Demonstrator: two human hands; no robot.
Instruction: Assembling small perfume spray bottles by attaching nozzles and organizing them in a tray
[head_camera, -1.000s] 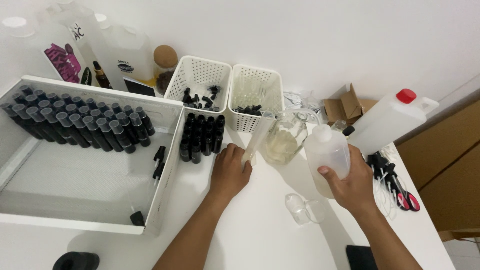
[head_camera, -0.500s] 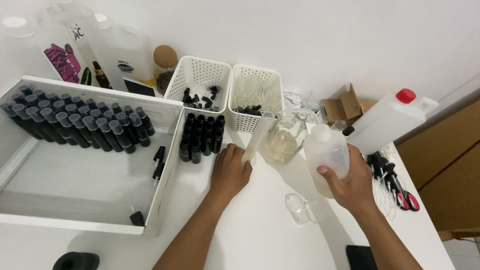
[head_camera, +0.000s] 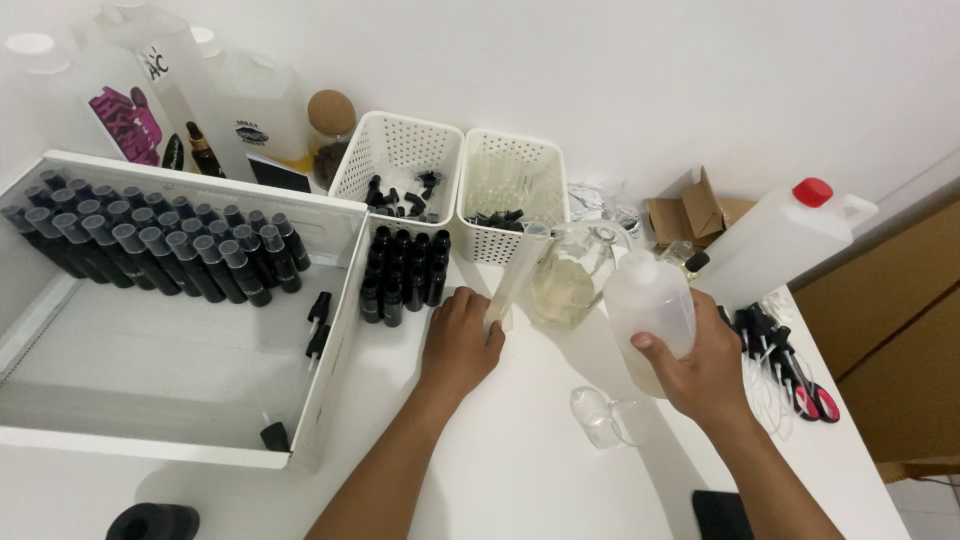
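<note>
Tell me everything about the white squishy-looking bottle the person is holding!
The bottle looks like cloudy white, see-through plastic, with a round body, rounded shoulders and a short neck at the top. It stands nearly upright above the white table, gripped around its lower half by the right hand. Whether it holds liquid cannot be told. Just to its left is a glass jug with yellowish liquid; whether they touch is unclear.
</note>
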